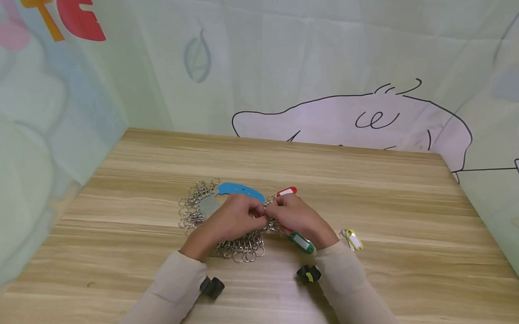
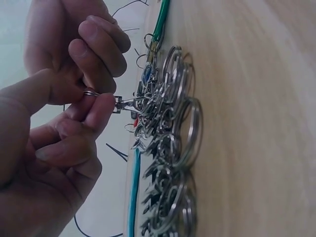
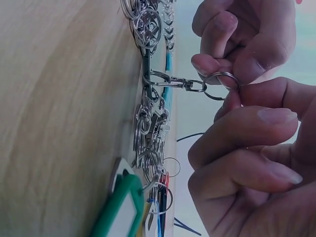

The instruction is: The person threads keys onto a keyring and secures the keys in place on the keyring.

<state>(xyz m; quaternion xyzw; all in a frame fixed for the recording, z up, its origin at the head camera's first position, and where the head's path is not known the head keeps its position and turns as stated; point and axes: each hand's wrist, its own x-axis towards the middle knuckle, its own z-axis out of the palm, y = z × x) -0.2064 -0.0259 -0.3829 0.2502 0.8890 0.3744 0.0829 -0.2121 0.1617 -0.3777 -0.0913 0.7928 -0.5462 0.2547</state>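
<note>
Both hands meet over the right side of a ring-shaped key holder with a blue grip (image 1: 241, 190) and a grey plate (image 1: 208, 206). Between them is a split key ring (image 3: 222, 74), joined to a metal swivel clasp (image 3: 185, 85) that reaches to the holder's edge. The left hand (image 1: 236, 218) pinches this ring between thumb and finger. From the other side the right hand (image 1: 296, 216) pinches it too, fingertips close against the left's. Many clasps with rings (image 1: 243, 252) fringe the holder. Beside the right hand lie a green key tag (image 1: 301, 242) and a red key tag (image 1: 287, 191).
A yellow key tag (image 1: 353, 239) with keys lies on the wooden table (image 1: 409, 291), right of the right forearm. Small black devices (image 1: 212, 287) sit at both wrists. A printed cloth (image 1: 289, 53) hangs behind the table.
</note>
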